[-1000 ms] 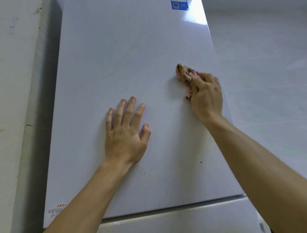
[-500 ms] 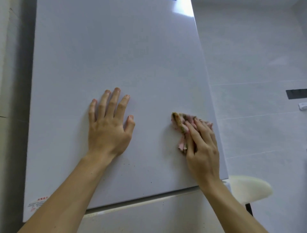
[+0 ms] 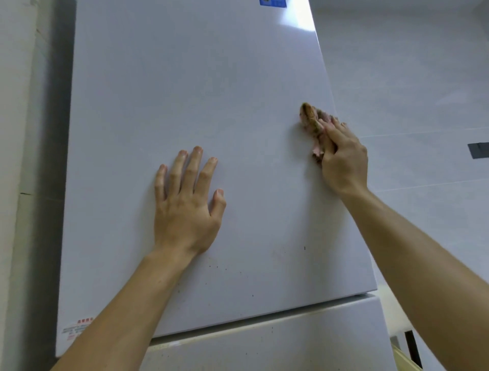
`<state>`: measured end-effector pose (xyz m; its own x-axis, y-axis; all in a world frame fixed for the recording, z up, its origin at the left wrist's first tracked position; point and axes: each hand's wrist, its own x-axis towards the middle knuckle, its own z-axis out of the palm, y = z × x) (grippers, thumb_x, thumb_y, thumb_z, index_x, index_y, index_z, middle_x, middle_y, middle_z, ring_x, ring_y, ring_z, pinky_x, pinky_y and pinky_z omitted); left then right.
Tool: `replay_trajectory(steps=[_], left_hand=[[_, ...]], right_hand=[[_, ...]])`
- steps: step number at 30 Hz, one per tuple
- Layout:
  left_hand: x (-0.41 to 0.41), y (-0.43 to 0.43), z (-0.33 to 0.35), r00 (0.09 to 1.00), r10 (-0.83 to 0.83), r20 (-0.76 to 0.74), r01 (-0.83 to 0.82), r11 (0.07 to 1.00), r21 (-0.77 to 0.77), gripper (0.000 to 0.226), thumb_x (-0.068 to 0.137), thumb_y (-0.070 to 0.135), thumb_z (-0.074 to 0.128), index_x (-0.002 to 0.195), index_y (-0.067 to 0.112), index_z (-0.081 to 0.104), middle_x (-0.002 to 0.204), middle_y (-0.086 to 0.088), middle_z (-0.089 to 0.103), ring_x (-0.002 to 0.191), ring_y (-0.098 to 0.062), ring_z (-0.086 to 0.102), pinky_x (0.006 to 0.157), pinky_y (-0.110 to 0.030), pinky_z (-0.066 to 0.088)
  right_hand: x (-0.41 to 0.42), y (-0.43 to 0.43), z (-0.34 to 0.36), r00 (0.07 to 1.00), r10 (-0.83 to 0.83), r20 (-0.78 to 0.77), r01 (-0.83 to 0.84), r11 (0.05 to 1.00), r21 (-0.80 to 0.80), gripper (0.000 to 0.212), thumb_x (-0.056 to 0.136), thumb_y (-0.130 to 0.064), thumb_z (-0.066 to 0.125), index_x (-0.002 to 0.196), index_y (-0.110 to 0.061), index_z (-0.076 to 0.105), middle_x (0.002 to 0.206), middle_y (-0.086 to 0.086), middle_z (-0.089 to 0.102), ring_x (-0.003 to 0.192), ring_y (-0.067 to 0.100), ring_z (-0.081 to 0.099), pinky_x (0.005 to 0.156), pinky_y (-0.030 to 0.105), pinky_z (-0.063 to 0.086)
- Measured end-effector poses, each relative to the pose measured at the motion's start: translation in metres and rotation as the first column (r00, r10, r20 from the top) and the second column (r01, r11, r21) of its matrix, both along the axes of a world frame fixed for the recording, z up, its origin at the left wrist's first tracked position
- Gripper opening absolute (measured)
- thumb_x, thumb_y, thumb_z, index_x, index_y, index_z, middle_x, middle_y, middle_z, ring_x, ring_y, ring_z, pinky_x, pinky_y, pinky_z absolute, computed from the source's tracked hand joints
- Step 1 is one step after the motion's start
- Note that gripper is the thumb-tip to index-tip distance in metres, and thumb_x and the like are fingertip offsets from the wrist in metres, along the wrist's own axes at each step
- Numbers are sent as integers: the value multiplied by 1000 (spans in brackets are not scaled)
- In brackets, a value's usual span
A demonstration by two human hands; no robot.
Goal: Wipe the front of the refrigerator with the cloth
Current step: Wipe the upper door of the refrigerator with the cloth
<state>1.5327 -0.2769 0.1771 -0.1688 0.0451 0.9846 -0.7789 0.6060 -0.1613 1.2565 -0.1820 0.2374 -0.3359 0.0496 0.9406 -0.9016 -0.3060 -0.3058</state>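
The left hand is lying flat, palm down, against the refrigerator door, with its fingers straight and slightly spread and its thumb angling out to the right. Its forearm is reaching up from the lower left. The right hand is pressing the cloth to the door under nearly straight fingers, its forearm stretching in from the lower right.

I see a plain white fridge with small dark specks low down. The cloth is pink mottled with brown. I make out a blue sticker and a red-printed white label.
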Motion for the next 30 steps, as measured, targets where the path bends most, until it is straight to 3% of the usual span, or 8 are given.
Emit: replay_trajectory(steps=[5, 9, 12, 17, 20, 25, 30], left_hand=[[3, 4, 1, 999, -30, 13, 30, 999, 34, 64, 101, 40, 38, 161, 20, 40, 175, -4, 24, 163, -25, 15, 131, -46, -2], [9, 7, -3, 997, -74, 34, 72, 996, 59, 63, 100, 37, 39, 160, 19, 42, 174, -6, 25, 163, -26, 16, 131, -46, -1], [16, 6, -13, 997, -70, 41, 68, 996, 57, 63, 99, 35, 40, 160, 19, 42, 174, -6, 24, 163, -25, 15, 131, -45, -1], [33, 2, -20, 997, -68, 30, 67, 997, 35, 62, 100, 34, 38, 160, 17, 45, 173, -7, 28, 162, -27, 20, 132, -46, 5], [48, -4, -21, 1000, -27, 1, 27, 1000, 14, 62, 101, 36, 35, 159, 19, 45, 172, -7, 31, 161, -29, 22, 131, -48, 8], [73, -12, -15, 997, -2, -81, 5, 999, 40, 57, 105, 32, 35, 161, 24, 42, 173, -5, 30, 161, -29, 20, 130, -46, 12], [76, -16, -16, 999, 1, -49, 2, 999, 45, 59, 105, 36, 30, 164, 26, 37, 174, -3, 25, 162, -26, 16, 132, -44, 8]], right_hand=[[15, -6, -109, 1000, -21, 8, 21, 999, -39, 42, 110, -14, 49, 150, -20, 56, 160, -6, 46, 156, 19, 32, 127, 19, 12], [40, -15, -219, 999, 2, 32, -2, 1000, 3, 46, 108, -26, 41, 152, -19, 53, 165, -4, 40, 159, 19, 24, 130, 45, 19], [52, -19, -249, 999, 6, 39, -9, 998, 60, 55, 103, -27, 35, 157, -24, 43, 170, -9, 28, 161, 12, 14, 129, 50, 18], [47, -17, -199, 997, -14, -71, 18, 998, 57, 52, 105, -14, 41, 156, -16, 45, 168, -6, 32, 160, 13, 17, 130, 49, 14], [48, -15, -134, 990, -26, -138, 31, 999, 33, 48, 105, -12, 42, 153, -12, 50, 164, -3, 33, 158, 23, 23, 131, 49, 13], [54, -20, -21, 994, 24, -111, -13, 995, 98, 44, 113, -16, 41, 156, -18, 46, 170, 7, 28, 161, 30, 14, 131, 45, 4], [67, -25, -31, 993, 26, -113, -18, 997, 70, 45, 114, -20, 36, 158, -25, 44, 172, 0, 25, 162, 21, 12, 132, 40, 3]])
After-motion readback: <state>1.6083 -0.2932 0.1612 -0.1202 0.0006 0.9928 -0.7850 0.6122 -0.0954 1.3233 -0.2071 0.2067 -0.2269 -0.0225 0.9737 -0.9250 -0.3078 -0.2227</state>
